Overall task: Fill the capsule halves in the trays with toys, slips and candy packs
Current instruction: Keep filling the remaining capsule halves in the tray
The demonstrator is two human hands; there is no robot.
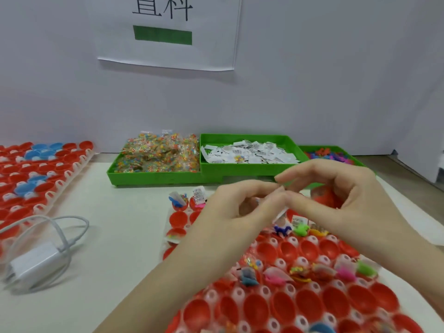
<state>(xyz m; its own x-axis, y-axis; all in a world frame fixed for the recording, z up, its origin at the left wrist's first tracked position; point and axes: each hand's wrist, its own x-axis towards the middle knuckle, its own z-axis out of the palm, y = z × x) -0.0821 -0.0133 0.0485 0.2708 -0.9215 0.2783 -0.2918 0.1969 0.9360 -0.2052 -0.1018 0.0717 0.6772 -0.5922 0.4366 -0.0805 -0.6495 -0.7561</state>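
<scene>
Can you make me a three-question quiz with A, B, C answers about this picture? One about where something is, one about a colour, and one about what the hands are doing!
1. Where is the bin of paper slips?
A. Between the candy pack bin and the toy bin
B. On the left tray
C. Under the charger

2. What colour are the three bins at the back?
A. Blue
B. Green
C. Yellow

3. What are the two hands doing?
A. Resting flat on the table
B. Pinching something small between them
C. Holding the charger

Answers:
1 A: the candy pack bin sits on its left and the toy bin on its right.
2 B: all three walls are green.
3 B: the left hand and right hand meet fingertip to fingertip over the capsule tray.
</scene>
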